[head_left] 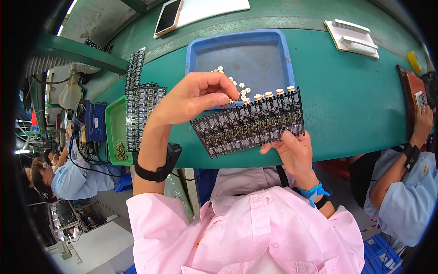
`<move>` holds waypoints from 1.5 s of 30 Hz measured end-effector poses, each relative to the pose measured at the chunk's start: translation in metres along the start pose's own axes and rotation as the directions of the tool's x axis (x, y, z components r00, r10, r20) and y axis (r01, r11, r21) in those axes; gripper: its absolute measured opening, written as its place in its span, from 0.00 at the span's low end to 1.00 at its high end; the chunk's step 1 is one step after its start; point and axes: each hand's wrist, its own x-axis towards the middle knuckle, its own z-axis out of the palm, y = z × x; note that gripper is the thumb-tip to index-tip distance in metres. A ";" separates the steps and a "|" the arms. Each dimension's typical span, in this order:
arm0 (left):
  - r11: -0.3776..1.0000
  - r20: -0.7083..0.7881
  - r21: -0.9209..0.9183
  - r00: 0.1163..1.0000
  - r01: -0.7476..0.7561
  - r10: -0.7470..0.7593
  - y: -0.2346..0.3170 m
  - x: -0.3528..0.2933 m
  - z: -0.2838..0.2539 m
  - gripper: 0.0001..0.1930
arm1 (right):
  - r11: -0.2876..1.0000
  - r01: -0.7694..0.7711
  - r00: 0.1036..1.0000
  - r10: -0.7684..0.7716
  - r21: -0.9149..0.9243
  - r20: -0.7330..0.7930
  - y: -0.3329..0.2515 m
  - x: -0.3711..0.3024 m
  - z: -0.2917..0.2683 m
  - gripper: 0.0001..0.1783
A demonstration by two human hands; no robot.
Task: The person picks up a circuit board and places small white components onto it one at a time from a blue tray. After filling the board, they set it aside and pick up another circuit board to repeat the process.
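Observation:
My right hand point(294, 150) grips a dark circuit-board panel point(248, 128) at its lower right edge, thumb on top, and holds it tilted over the bench. Along the panel's far edge stand several small round white-and-copper parts point(268, 94), in a row toward the right end. At the left part of that edge, my left hand point(194, 98) pinches a similar small round part point(231, 101) between thumb and forefinger. It touches or nearly touches the panel; which, I cannot tell. Behind lies a blue tray point(289, 64) with loose round white parts point(242, 85) in its near left area.
More circuit-board panels point(145, 109) lie at the left, partly over a green tray point(115, 114) holding small brass-coloured pieces point(121, 151). A phone point(168, 18) rests at the back. Far right is a white holder point(351, 37). Co-workers sit on both sides, one hand point(424, 119) at right.

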 end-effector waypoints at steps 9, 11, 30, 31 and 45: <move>1.000 0.020 0.005 1.000 -0.016 0.016 0.002 0.002 0.002 0.05 | 1.000 0.002 1.000 -0.003 0.002 0.021 -0.001 0.000 -0.001 0.14; 1.000 0.020 0.004 1.000 -0.020 0.020 0.002 0.002 0.003 0.05 | 1.000 0.004 1.000 -0.004 0.002 0.030 -0.001 0.000 -0.001 0.14; 0.999 -0.016 0.046 1.000 0.022 -0.021 0.000 0.002 0.004 0.05 | 0.997 -0.013 1.000 0.015 0.077 -0.025 -0.002 -0.002 0.002 0.09; 0.995 -0.010 0.094 1.000 0.020 -0.019 0.000 0.003 0.003 0.06 | 0.997 -0.013 1.000 0.015 0.076 -0.025 -0.002 -0.002 0.002 0.09; 0.954 -0.013 0.278 0.993 0.113 -0.115 0.012 0.004 0.004 0.04 | 0.999 0.018 1.000 -0.019 -0.038 -0.018 0.001 -0.002 0.001 0.13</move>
